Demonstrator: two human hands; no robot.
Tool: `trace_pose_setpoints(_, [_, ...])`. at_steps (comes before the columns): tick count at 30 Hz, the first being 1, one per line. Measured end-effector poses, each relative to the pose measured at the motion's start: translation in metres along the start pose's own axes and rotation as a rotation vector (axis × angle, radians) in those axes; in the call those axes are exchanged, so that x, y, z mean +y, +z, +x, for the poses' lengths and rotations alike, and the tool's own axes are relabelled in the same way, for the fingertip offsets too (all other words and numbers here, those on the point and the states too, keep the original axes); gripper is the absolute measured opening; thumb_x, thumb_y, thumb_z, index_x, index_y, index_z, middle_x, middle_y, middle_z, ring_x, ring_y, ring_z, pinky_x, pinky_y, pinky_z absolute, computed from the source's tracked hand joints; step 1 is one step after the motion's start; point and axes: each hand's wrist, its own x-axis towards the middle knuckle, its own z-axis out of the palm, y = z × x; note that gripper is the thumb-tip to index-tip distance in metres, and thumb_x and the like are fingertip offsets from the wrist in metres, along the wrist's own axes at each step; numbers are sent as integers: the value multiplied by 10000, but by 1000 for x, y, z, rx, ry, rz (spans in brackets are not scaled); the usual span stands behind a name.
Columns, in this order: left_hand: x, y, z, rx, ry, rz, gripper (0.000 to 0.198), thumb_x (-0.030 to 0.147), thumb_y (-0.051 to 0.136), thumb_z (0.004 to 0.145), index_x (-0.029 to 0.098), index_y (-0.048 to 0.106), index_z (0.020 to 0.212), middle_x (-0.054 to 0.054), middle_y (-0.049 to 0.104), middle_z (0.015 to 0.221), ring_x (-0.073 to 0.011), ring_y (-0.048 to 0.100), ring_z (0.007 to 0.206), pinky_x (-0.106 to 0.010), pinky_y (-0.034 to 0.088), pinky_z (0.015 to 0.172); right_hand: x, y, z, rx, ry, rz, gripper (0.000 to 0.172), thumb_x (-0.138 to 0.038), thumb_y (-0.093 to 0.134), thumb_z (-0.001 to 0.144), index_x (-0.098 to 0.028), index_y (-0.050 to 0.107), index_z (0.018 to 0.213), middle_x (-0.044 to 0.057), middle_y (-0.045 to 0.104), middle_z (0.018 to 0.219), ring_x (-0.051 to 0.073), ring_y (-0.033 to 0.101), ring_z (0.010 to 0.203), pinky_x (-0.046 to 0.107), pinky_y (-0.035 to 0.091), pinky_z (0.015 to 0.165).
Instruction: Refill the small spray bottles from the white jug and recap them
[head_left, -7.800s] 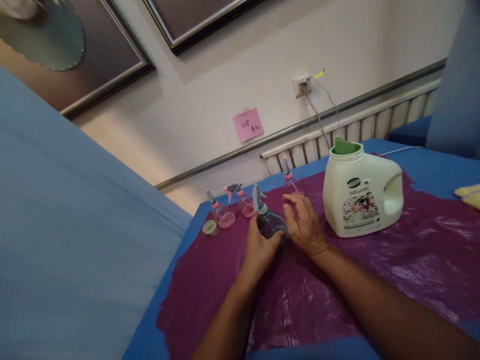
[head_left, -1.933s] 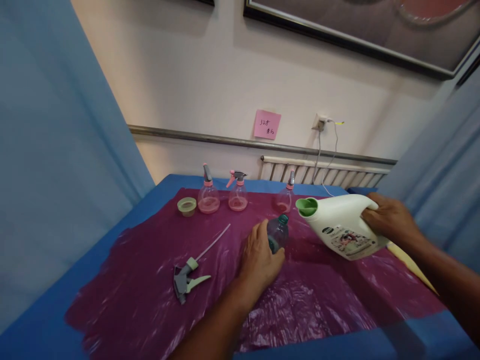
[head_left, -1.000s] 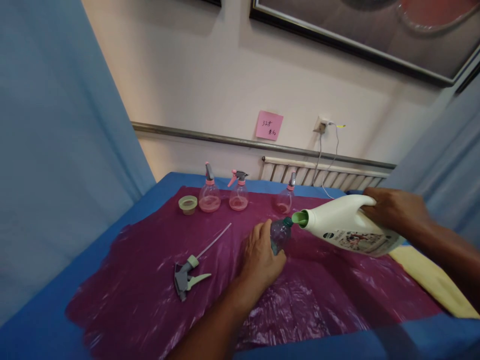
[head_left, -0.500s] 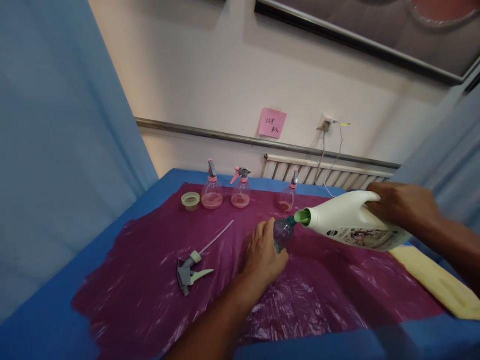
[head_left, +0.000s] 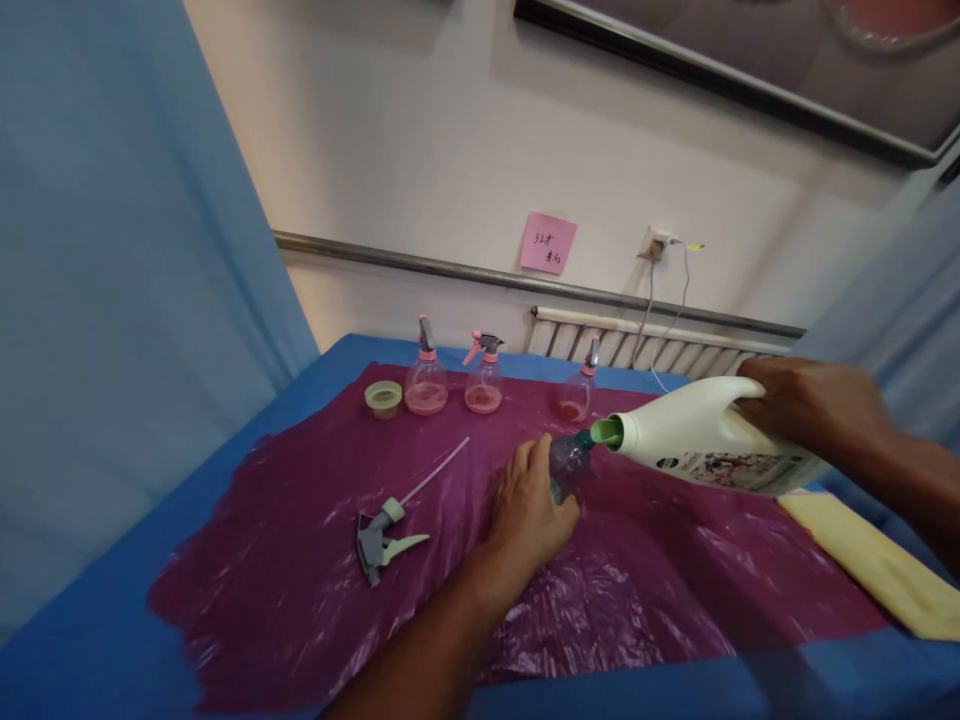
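Note:
My left hand point(head_left: 531, 510) is wrapped round a clear, greenish spray bottle without its head point(head_left: 568, 462), which leans to the right. Its mouth meets the green spout of a large cream-coloured jug point(head_left: 697, 435) tipped on its side. My right hand point(head_left: 806, 405) grips that jug by its handle. Whether liquid is flowing cannot be made out. To the left lies a grey and pale green spray trigger head point(head_left: 382, 540), its thin tube pointing up and right.
Three spray bottles with pink liquid, one at left point(head_left: 426, 385), one beside it point(head_left: 484, 385) and one at right point(head_left: 577, 390), stand at the back. A small tub point(head_left: 384, 400) is nearby. Purple plastic sheet point(head_left: 300, 560) covers the blue table. Yellow cloth point(head_left: 870, 560) lies at right.
Both hands hold the bottle and jug in nearly the same place. Only a slight shift of the whole view shows.

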Motion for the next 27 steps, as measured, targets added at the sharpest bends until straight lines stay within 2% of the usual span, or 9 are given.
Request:
trace_pose_setpoints(6, [2,-1,0,-6,-7,7,888,236,751,827,198,487,1674,-164,574,1639,-367,536,1545,-490,416,1315,2,2,2,50,-35,-6,307,-527,538,971,-290,729,934,65,839,1011,274,752,870,317,300,593])
trace_pose_setpoints(14, [1,0,1,-10,-14,-12,885,231,755,831,207,488,1674,-169,579,1628,-379,545,1537,-509,422,1308,4,4,3,88,-46,2,298,-535,547,954,-296,716,901,59,822,946,275,729,821,326,295,591])
trace_pose_setpoints(17, [1,0,1,-11,-18,1,894,239,758,826,213,485,1677,-164,581,1632,-375,542,1540,-507,412,1317,4,1,3,77,-43,-11,301,-528,536,963,-295,713,895,62,815,928,278,734,829,328,300,589])
trace_pose_setpoints(27, [1,-1,0,-8,-8,-12,899,236,767,814,222,489,1669,-170,584,1633,-383,535,1547,-529,410,1321,-2,-12,4,25,-31,-43,310,-536,537,981,-302,737,942,56,856,1058,297,771,895,329,316,598])
